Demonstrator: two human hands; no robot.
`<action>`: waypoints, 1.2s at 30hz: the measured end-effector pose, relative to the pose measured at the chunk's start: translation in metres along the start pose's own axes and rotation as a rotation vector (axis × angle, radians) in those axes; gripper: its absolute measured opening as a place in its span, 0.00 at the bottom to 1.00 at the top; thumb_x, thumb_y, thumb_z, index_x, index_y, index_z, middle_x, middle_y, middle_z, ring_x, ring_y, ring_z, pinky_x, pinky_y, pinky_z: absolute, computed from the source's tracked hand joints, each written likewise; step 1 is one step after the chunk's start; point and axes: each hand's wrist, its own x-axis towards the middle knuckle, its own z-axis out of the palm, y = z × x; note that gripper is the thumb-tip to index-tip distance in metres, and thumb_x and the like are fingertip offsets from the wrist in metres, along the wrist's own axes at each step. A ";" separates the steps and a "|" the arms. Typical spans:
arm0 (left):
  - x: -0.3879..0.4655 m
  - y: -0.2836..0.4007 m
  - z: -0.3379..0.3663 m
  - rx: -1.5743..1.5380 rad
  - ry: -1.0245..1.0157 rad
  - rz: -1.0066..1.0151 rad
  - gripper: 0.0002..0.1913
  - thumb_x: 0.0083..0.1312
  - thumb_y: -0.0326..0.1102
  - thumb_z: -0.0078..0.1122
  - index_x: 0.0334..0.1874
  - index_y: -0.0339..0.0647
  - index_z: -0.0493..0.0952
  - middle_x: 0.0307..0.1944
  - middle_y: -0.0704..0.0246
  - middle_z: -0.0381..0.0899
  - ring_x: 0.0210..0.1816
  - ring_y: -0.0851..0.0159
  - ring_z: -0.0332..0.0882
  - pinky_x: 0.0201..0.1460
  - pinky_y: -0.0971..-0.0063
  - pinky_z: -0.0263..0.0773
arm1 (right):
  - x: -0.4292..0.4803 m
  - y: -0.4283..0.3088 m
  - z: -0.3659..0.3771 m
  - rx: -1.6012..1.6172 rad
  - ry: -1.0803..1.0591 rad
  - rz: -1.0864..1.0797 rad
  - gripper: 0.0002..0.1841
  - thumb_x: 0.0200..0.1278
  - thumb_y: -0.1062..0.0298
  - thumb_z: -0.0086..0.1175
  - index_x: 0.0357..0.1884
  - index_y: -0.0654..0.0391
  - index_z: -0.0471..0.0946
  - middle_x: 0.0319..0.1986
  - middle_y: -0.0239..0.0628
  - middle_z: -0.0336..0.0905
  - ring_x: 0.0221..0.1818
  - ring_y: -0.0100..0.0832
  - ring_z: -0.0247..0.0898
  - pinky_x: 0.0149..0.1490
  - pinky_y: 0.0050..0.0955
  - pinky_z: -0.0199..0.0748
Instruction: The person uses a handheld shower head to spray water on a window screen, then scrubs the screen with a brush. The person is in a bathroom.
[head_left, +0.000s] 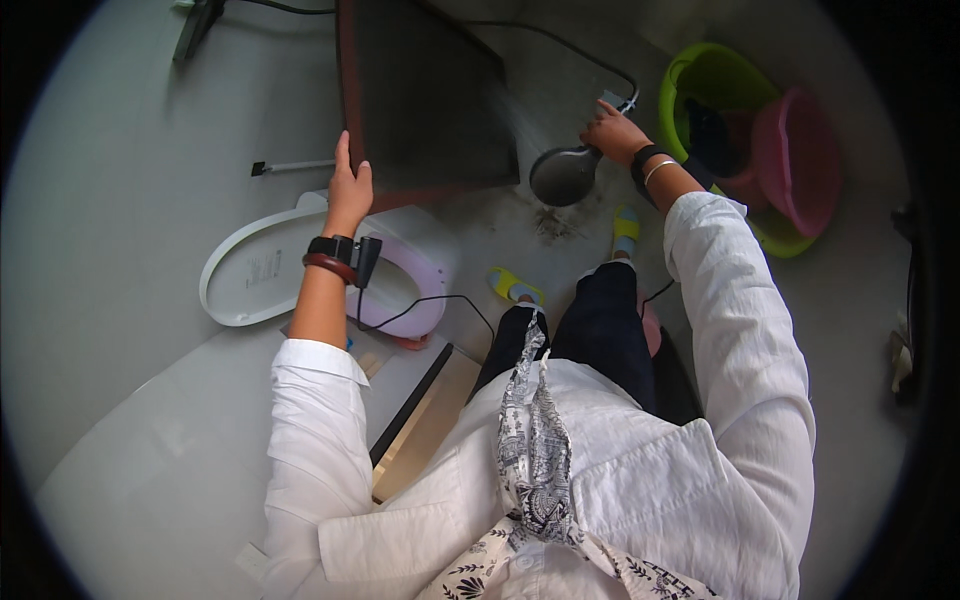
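My left hand (349, 187) grips the reddish-brown edge of a dark framed mesh screen (435, 97), held upright at the upper middle of the head view. A round handheld shower head (562, 177) is in my right hand (616, 135), to the right of the screen. Water sprays from it towards the screen's dark surface. A hose (592, 54) runs from its handle up and to the left behind the screen. Dark wet debris (555, 223) lies on the floor just below the shower head.
A toilet with a lilac seat (431, 277) and raised white lid (255, 262) stands at the left. Green (679, 82) and pink (799, 165) plastic basins are at the upper right. A wooden-fronted cabinet (427, 427) is near my left side. My feet in yellow slippers (517, 285) are on the floor.
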 end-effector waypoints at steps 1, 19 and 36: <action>0.005 -0.003 -0.002 0.014 -0.010 -0.040 0.39 0.67 0.31 0.52 0.78 0.41 0.42 0.70 0.41 0.59 0.67 0.38 0.64 0.70 0.58 0.61 | -0.001 -0.002 0.002 -0.042 -0.026 -0.032 0.09 0.60 0.69 0.55 0.38 0.41 0.82 0.38 0.28 0.84 0.52 0.32 0.77 0.77 0.47 0.45; 0.006 0.008 0.025 -0.058 0.022 -0.098 0.32 0.59 0.34 0.67 0.63 0.29 0.62 0.46 0.46 0.78 0.47 0.46 0.79 0.54 0.60 0.72 | -0.012 -0.027 0.019 -0.021 -0.176 -0.086 0.10 0.60 0.65 0.55 0.40 0.36 0.84 0.37 0.27 0.84 0.52 0.33 0.77 0.78 0.47 0.42; 0.111 0.110 -0.101 0.055 -0.172 -0.024 0.25 0.63 0.29 0.63 0.63 0.36 0.71 0.43 0.67 0.81 0.41 0.70 0.78 0.45 0.75 0.72 | -0.026 -0.034 0.007 0.202 -0.233 -0.232 0.15 0.58 0.69 0.55 0.47 0.38 0.82 0.40 0.30 0.84 0.53 0.35 0.78 0.77 0.52 0.42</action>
